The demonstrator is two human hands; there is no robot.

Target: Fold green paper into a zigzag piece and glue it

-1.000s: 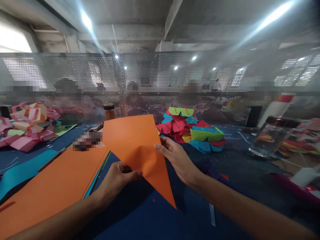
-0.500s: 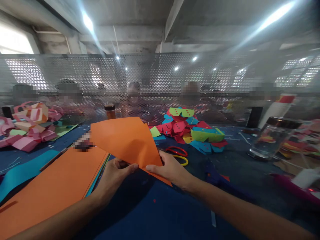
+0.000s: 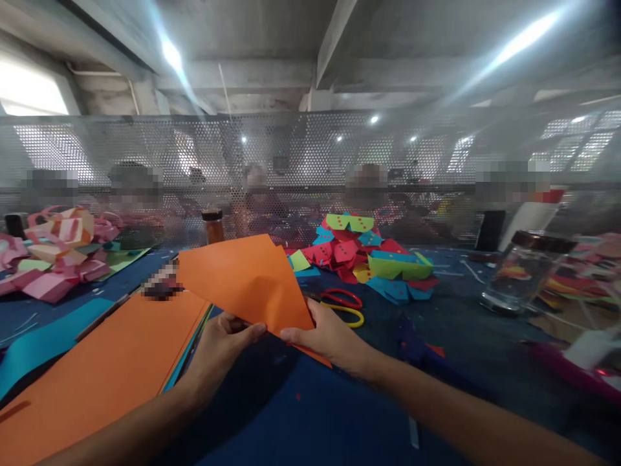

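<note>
An orange sheet of paper point(image 3: 242, 275), bent over on itself, is held up above the blue table point(image 3: 252, 414). My left hand point(image 3: 228, 340) pinches its lower edge between thumb and fingers. At the sheet's right corner my right hand point(image 3: 330, 333) grips it, thumb on the near side and fingers hidden behind. To the left lies a stack of orange paper point(image 3: 111, 362), with other colours showing along its edge. Just beyond my right hand are the red and yellow handles of scissors point(image 3: 356, 317), their blades out of sight.
Cut coloured paper shapes point(image 3: 349, 252) are heaped behind the scissors. Pink paper loops point(image 3: 68, 252) pile up at left, near a blue strip point(image 3: 53, 336). A glass jar point(image 3: 519, 275) and a dark blue tool point(image 3: 422, 349) stand or lie at right. A perforated screen point(image 3: 291, 155) closes off the back.
Both hands keep their hold on the orange sheet, which has barely shifted. The whole view has tilted slightly, so things appear a little lower.
</note>
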